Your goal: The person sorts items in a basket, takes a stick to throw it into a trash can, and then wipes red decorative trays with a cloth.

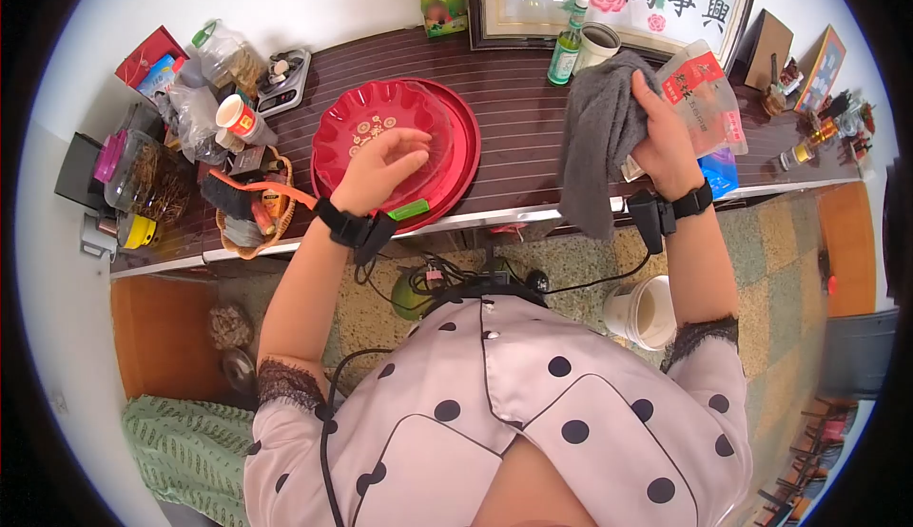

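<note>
Leftward of the half-curled, seemingly empty left hand sits a basket of small packets, a red scalloped dish lies beneath that hand, and the right hand clasps a grey cloth at its left, apparently a cloth-handling step calling next for a steady hold.

Passage, centre: one strip of striped tabletop, between red tray and the grey cloth in your right hand. Obstacles, left: basket, brush handle jutting toward your left hand. Obstacles, right: pouch; green bottle, cup behind the cloth.
</note>
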The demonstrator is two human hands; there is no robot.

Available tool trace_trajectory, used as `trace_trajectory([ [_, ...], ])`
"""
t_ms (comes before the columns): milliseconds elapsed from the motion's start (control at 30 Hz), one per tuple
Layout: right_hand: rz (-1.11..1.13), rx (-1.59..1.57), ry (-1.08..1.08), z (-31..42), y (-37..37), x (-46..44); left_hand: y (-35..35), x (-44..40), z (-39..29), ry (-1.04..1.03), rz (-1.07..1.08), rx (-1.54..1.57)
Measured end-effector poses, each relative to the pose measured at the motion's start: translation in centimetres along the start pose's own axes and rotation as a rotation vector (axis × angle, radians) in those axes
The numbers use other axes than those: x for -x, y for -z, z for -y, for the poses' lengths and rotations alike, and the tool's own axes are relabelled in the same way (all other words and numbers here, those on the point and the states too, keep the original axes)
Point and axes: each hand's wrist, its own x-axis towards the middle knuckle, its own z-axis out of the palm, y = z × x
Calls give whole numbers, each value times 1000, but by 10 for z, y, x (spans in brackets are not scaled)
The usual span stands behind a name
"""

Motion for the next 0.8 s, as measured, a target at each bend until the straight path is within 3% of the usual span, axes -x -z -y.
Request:
trace_trajectory([
  [167,124,-17,-2,-24,-29,16,-34,1,-11,-46,127,188],
  [233,205,-12,-47,-45,-48,26,-56,-8,-18,-209,87,196],
  [333,332,344,33,-72,-55,35,-84,-11,-32,-312,69,251],
  [367,346,337,25,-76,-55,35,-84,-14,-26,-306,54,244],
  [433,196,760,202,-82,-49,34,-79,-20,-6,-96,94,177],
  [567,-120,1020,277,-110,-2,22,-83,-11,5,-104,-71,357],
  [600,-112,1018,272,-115,-7,27,-86,-11,5,-100,-79,356],
  [667,-122,1127,558,-128,-24,40,-94,-14,3,-13,-92,516],
  [700,-114,1125,553,-134,-32,45,-98,-16,1,29,-99,596],
  [767,241,1218,617,-146,-46,49,-101,-18,1,1,-51,707],
  [800,197,1075,556,-154,-48,48,-100,-18,1,-11,37,726],
])
